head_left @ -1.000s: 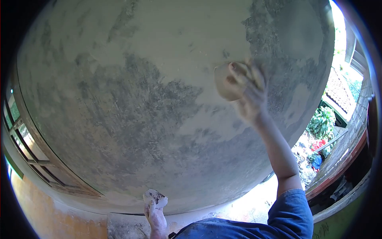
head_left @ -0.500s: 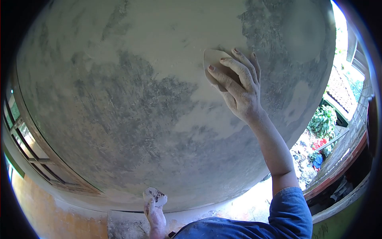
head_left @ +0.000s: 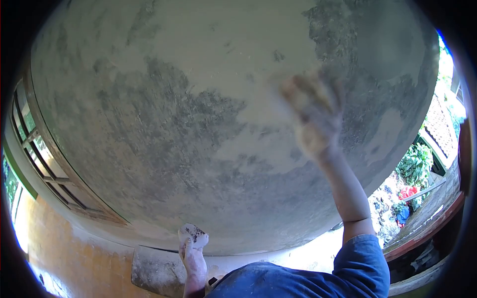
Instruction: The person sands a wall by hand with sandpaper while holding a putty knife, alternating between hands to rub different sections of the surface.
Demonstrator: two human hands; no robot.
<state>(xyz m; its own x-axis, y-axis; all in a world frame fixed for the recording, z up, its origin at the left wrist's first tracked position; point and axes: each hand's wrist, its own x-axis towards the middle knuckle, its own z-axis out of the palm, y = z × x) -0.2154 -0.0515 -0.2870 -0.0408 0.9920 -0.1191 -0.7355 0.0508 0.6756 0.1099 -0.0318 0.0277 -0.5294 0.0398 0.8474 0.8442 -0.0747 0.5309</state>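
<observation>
A wide wall (head_left: 198, 139) with pale filler over dark grey patches fills most of the view. My right hand (head_left: 315, 109) is raised against its upper right part, smeared by motion; a pale flat scraper, also blurred, seems to lie under its fingers. Low in the view, my left hand (head_left: 191, 256) is closed round a whitish piece (head_left: 194, 236) with dark specks on its face, held near the wall's lower edge.
A wooden-framed window (head_left: 42, 159) is at the left, above a yellowish worn surface (head_left: 84, 253). A grey board (head_left: 158, 268) lies beside my left hand. At the right are green plants (head_left: 416, 161), red and blue items and a ledge.
My right hand has moved slightly right and down along the wall and is now blurred. My left hand still holds the whitish piece. The view has shifted a little.
</observation>
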